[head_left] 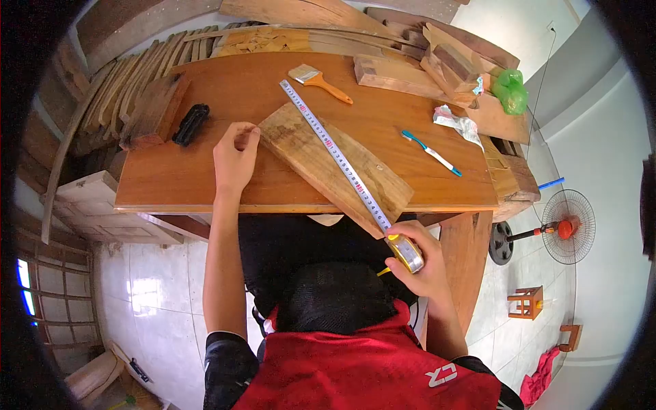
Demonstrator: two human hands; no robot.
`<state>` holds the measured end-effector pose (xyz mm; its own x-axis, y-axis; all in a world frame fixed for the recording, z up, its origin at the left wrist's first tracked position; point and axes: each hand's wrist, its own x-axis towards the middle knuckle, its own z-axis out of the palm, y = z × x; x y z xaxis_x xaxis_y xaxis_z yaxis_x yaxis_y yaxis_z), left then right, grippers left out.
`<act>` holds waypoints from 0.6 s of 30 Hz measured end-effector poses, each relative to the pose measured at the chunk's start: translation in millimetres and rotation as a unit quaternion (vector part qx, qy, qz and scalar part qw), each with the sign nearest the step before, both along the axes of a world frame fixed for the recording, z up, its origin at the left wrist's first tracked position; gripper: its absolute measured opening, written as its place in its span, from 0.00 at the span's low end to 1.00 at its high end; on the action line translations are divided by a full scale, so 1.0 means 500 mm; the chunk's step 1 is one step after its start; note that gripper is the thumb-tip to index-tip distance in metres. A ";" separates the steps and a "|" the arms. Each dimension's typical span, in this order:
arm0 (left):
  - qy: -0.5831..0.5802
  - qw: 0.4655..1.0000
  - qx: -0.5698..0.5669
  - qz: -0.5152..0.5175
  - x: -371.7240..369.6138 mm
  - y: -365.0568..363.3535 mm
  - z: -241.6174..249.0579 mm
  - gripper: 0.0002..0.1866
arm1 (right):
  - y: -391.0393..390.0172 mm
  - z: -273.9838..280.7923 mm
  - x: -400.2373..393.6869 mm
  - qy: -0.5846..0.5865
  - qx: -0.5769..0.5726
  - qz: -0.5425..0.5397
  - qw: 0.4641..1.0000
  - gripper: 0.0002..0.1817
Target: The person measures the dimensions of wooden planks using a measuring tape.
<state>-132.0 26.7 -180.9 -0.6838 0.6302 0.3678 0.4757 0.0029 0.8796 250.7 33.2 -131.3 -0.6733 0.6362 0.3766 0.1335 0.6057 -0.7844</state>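
Note:
A wooden board (328,164) lies aslant on the brown table (225,82), its near corner reaching past the front edge. My right hand (424,263) grips the case of a tape measure (406,251) by that near corner. The extended white blade (335,152) runs lengthwise over the board, and its far tip sticks out beyond the board's far edge. At the board's left corner is my left hand (234,158), with fingers loosely curled and a gap showing between thumb and fingers. Nothing shows in its grasp.
A paintbrush (320,82) lies behind the board, and a blue-white toothbrush (432,154) to the right. Left stand a black brush-like object (190,125) and a wood block (157,113). Wood pieces (403,75), crumpled paper (458,124) and a green bag (510,91) are back right. A fan (568,227) stands right.

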 end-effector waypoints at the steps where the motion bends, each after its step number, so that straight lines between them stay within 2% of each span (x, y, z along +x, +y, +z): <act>1: 0.085 0.996 0.015 0.022 0.001 0.004 0.002 0.10 | -0.001 -0.001 -0.001 -0.001 -0.002 0.001 1.000 0.24; 3: 0.249 0.965 0.044 0.066 0.014 0.017 0.005 0.11 | -0.001 -0.003 -0.001 -0.006 -0.005 0.004 1.000 0.24; 6: 0.218 0.976 0.000 0.018 0.038 0.037 0.015 0.13 | -0.004 0.002 -0.008 -0.020 0.015 0.001 1.000 0.24; 9: 0.268 0.962 -0.040 0.043 0.028 0.068 0.024 0.16 | -0.015 0.016 -0.014 -0.041 -0.003 -0.017 0.999 0.25; 12: 0.259 0.962 -0.084 0.026 0.026 0.094 0.044 0.22 | -0.022 0.018 -0.019 -0.047 0.019 -0.017 0.999 0.26; 18: 0.187 0.967 -0.170 -0.009 0.052 0.126 0.061 0.29 | -0.021 0.016 -0.018 -0.055 0.026 -0.015 0.998 0.27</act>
<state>-106.1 89.8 -150.2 -0.5309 0.7684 0.3573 0.7637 0.2511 0.5947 241.6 22.5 -123.1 -0.6929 0.6387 0.3347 0.2353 0.6391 -0.7323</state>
